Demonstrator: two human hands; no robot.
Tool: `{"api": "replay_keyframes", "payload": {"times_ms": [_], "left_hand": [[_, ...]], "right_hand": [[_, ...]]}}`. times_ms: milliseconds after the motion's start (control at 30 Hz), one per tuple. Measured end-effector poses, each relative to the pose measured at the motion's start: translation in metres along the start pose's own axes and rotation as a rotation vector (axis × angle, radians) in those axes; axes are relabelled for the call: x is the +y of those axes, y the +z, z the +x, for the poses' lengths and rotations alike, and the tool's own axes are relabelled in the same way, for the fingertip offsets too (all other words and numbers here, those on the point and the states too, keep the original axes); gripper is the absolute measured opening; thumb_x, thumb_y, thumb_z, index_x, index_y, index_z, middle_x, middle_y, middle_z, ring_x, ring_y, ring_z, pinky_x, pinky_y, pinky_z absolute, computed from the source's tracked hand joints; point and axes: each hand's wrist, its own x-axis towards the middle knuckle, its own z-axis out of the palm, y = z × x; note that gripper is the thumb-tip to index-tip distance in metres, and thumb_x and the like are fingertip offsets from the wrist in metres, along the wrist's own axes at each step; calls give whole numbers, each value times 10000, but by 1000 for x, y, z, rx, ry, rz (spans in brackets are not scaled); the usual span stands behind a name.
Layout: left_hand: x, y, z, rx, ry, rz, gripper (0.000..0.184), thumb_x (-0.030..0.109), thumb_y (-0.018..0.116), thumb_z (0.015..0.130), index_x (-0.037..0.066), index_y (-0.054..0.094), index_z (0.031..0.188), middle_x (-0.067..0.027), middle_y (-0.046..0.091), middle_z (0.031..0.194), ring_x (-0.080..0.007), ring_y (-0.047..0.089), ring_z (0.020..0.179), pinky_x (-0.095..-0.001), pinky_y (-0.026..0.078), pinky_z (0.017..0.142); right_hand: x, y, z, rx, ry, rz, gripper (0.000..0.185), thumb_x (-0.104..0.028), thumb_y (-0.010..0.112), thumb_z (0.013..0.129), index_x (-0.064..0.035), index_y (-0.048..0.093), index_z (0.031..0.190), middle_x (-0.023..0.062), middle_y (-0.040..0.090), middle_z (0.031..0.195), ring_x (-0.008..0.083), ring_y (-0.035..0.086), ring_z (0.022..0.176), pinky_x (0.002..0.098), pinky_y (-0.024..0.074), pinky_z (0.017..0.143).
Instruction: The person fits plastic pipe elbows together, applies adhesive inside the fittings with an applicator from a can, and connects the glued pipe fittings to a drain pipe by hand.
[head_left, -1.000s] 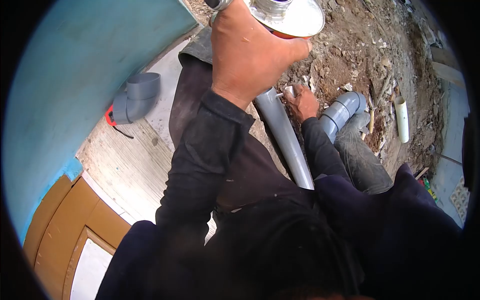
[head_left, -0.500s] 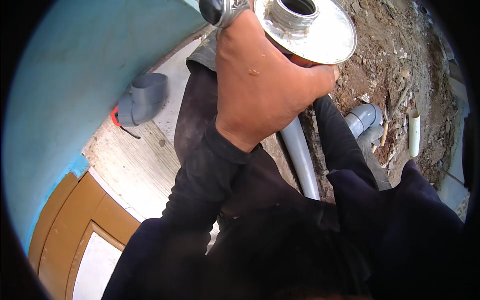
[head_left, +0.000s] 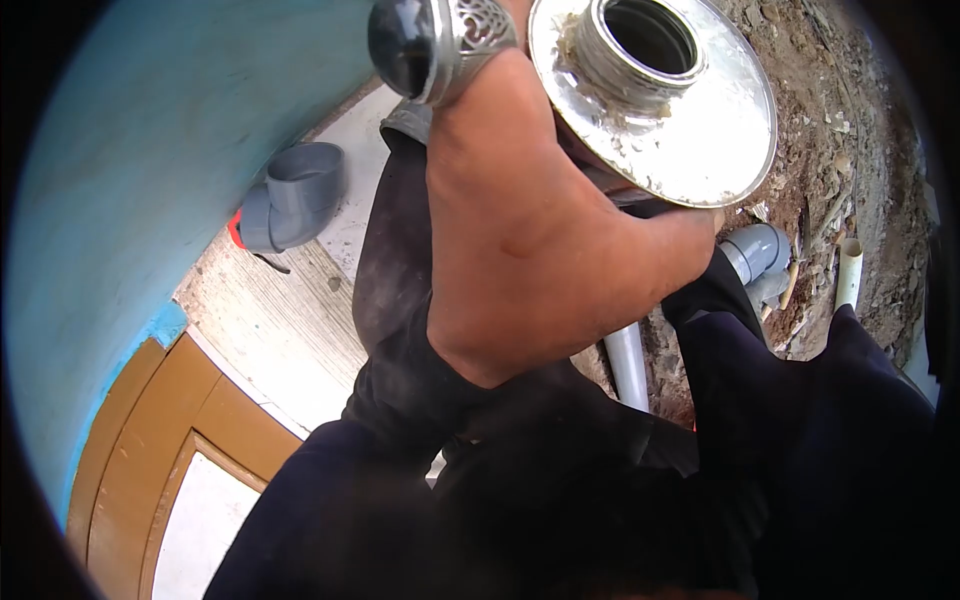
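My left hand (head_left: 540, 220), with a large ring (head_left: 440, 45) on a finger, is wrapped round a metal can (head_left: 700, 130) with a round silver top and an open threaded neck. The can is raised near the camera, its top tilted toward me. My right hand is hidden behind the can and my left hand; only its dark sleeve (head_left: 715, 300) shows. Below my left hand, part of a long grey pipe (head_left: 627, 368) can be seen. A grey elbow fitting (head_left: 756, 250) lies on the soil to the right.
Another grey elbow (head_left: 300, 195) stands at the left on a pale board (head_left: 275, 310), beside a red object (head_left: 235, 229). A blue wall (head_left: 180, 150) and a brown panel (head_left: 150, 430) border the left side. A pale tube (head_left: 849, 272) stands on rubble at the right.
My left hand has lifted the can closer to the camera and to the right. My right hand, earlier visible beside the grey pipe with a small white item, has passed out of sight.
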Motion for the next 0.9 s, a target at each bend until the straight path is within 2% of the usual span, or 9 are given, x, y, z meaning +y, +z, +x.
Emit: {"api": "replay_keyframes", "payload": {"times_ms": [200, 267, 400, 433, 567, 633, 900], "left_hand": [[-5, 3, -4, 79, 131, -82, 604, 110, 896, 603, -2, 603, 1119, -135, 698, 998, -302, 705, 913, -394, 546, 814], [-2, 2, -3, 68, 110, -71, 615, 111, 900, 595, 1, 595, 1117, -136, 692, 997, -313, 702, 907, -400, 545, 809], [4, -4, -6, -77, -112, 98, 607, 106, 898, 595, -10, 591, 1105, -140, 677, 1000, -307, 684, 888, -399, 532, 803], [4, -6, -6, -108, -143, 136, 606, 106, 898, 594, -13, 590, 1102, -143, 674, 1000, -307, 681, 885, -399, 531, 803], [11, -13, 3, -204, 13, 314, 585, 101, 895, 597, -22, 587, 1079, -149, 665, 993, -304, 678, 885, -390, 528, 802], [12, -13, 10, -245, 26, 307, 588, 92, 889, 604, -25, 573, 1087, -146, 664, 998, -290, 684, 898, -380, 532, 812], [10, -17, 16, -353, 35, 319, 618, 123, 887, 584, -12, 618, 1125, -136, 686, 1058, -279, 606, 1071, -394, 383, 978]], "right_hand": [[4, 10, 12, -49, -10, -6, 359, -351, 624, 941, -106, 747, 1172, 189, 733, 1122, 392, 699, 1015, 484, 562, 878], [3, 10, 14, -58, -7, -10, 357, -347, 622, 943, -106, 746, 1174, 187, 734, 1120, 387, 700, 1009, 481, 565, 871], [9, -11, 26, -38, 14, 5, 353, -339, 618, 947, -105, 745, 1179, 182, 735, 1116, 377, 703, 998, 473, 571, 858], [2, 5, 19, -70, -4, -7, 352, -337, 617, 948, -105, 744, 1180, 181, 735, 1115, 375, 704, 995, 472, 572, 854], [-3, 10, 23, -97, -15, -5, 348, -329, 614, 951, -105, 742, 1184, 176, 736, 1112, 365, 707, 983, 465, 578, 841], [-5, 11, 27, -105, -19, -10, 346, -325, 612, 953, -105, 742, 1186, 174, 737, 1110, 360, 709, 978, 461, 581, 834], [-6, 13, 28, -132, -27, -18, 339, -309, 604, 961, -104, 738, 1196, 164, 739, 1102, 339, 715, 955, 447, 593, 808]]}}
